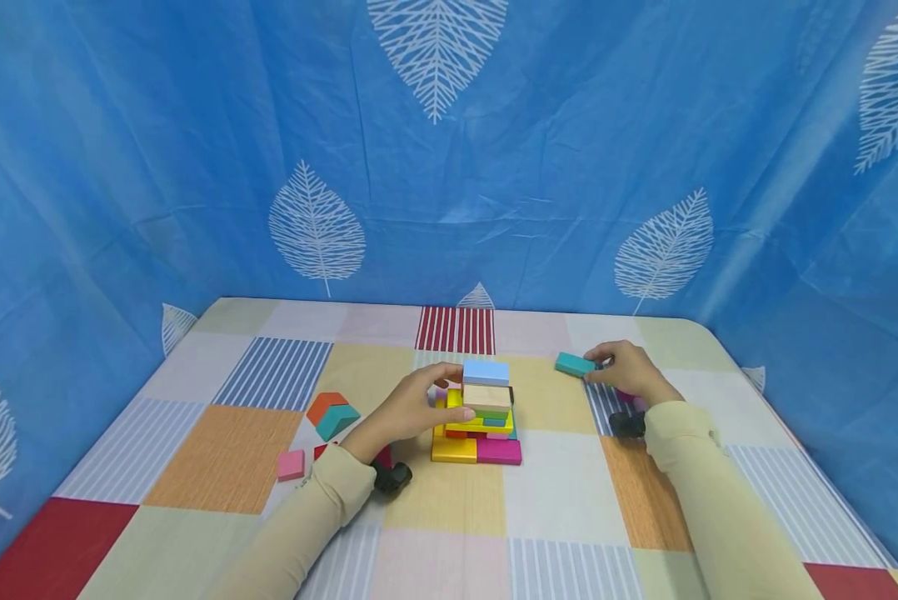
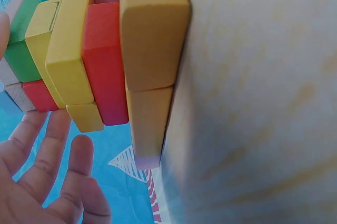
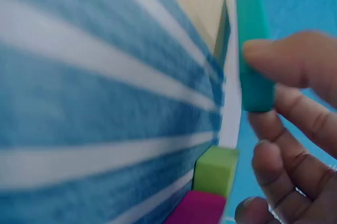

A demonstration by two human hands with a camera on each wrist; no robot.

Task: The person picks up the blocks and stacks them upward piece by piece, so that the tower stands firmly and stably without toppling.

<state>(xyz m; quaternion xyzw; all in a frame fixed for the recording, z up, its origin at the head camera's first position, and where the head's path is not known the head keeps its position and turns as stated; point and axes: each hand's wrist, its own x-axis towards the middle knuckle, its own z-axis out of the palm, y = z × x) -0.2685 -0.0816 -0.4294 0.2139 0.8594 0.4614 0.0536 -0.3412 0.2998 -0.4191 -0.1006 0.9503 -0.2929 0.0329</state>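
Note:
A stack of coloured wooden blocks (image 1: 499, 451) stands mid-table, with a light blue block (image 1: 486, 372) on top and a plain wood block (image 1: 486, 398) below it. My left hand (image 1: 419, 404) is at its left side, the thumb in front and the fingers farther back. In the left wrist view, fairly straight fingertips (image 2: 59, 119) lie right at a red block (image 2: 39, 95) in the upper layers. My right hand (image 1: 629, 372) pinches a teal block (image 3: 254, 50) between thumb and fingers, raised over the table at the right.
Left of the stack lie an orange block (image 1: 326, 406), another teal block (image 1: 337, 422) and a pink block (image 1: 291, 465); red pieces are partly hidden by the left wrist. Under the right hand are a green block (image 3: 216, 170) and a magenta block (image 3: 197, 208).

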